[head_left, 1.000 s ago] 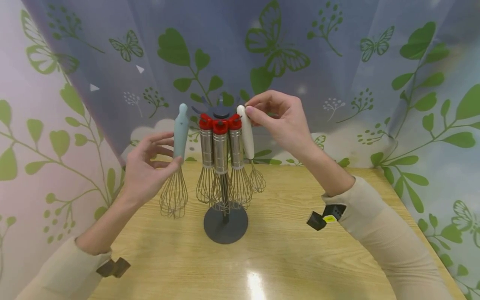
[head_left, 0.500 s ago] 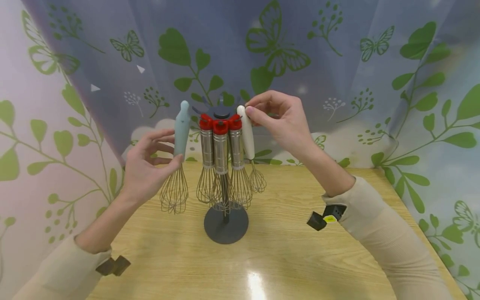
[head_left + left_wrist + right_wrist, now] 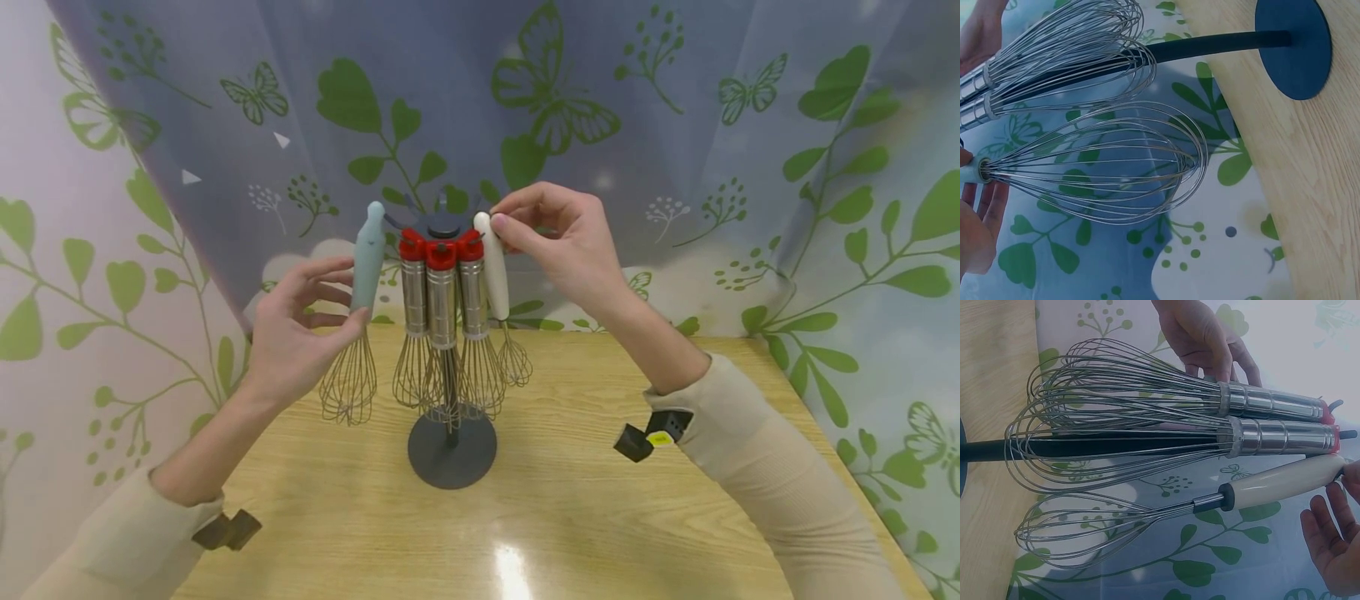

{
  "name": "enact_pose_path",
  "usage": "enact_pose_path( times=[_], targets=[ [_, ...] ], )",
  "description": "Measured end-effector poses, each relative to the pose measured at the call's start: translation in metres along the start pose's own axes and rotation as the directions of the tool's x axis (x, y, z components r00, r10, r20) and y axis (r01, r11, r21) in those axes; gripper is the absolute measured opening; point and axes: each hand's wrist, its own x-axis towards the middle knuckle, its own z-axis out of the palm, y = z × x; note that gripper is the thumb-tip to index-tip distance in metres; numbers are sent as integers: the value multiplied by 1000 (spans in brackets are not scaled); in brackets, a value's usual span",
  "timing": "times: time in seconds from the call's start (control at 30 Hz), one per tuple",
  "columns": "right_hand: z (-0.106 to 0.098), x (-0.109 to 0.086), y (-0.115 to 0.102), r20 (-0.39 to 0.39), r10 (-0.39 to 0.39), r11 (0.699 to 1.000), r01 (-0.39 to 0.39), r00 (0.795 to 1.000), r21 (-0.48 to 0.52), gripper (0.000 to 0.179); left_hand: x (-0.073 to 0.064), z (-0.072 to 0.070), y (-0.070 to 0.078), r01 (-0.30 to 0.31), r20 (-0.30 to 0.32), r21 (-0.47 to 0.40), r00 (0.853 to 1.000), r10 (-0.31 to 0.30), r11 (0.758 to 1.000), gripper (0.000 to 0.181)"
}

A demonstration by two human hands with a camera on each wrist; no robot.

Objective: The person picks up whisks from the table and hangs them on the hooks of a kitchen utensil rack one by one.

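My left hand (image 3: 300,325) grips a whisk with a pale blue handle (image 3: 368,258) between thumb and fingers, left of a dark rack. Its wire loops (image 3: 1116,169) hang down, apart from the base. At the rack's right side, my right hand (image 3: 562,237) pinches the top of a whisk with a white handle (image 3: 495,275); its small wire head (image 3: 1079,531) points down. Between the hands hang several steel-handled whisks (image 3: 442,304) with red tops, on the hooks of the rack (image 3: 442,223).
The rack's round dark base (image 3: 452,467) stands on a wooden table (image 3: 585,517). Behind the table hangs a curtain (image 3: 450,100) printed with leaves and butterflies, close behind the rack. A patterned side panel (image 3: 885,333) rises on the right.
My left hand's blue-handled whisk has risen a little, and its handle top has tilted right, closer to the rack. My right hand and the white-handled whisk stay in place.
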Motion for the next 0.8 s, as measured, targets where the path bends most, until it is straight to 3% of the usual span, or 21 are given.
enact_pose_path(
  times=[0.8],
  targets=[
    [0,0,1,4,-5,1000,5,1000,-4,9,4,3,1,7,24,-6,1000,-7,1000,57]
  ],
)
